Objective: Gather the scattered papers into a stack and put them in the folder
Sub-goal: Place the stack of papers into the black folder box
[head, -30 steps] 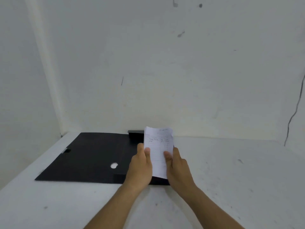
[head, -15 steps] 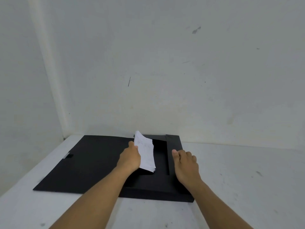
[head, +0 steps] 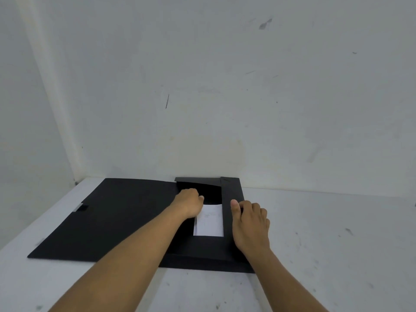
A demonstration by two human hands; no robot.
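A black folder (head: 112, 221) lies open on the white table, its cover spread out to the left. The stack of white papers (head: 209, 221) lies flat inside the folder's right half, framed by the bottom flap and the right flap (head: 231, 190). My left hand (head: 188, 202) sits at the stack's upper left corner, fingers curled onto its edge. My right hand (head: 249, 224) rests on the right flap, thumb stretched along it and fingers curled over its outer side. The stack's left edge is partly hidden by my left wrist.
The white table (head: 337, 244) stretches to the right and front of the folder. Walls stand close behind and to the left, meeting in a corner (head: 76, 176). A small closure tab (head: 81, 207) sits on the cover's left edge.
The stack, held upright in both hands a second ago, went down in my left hand and now lies flat in the folder. My right hand left the stack and settled on the right flap.
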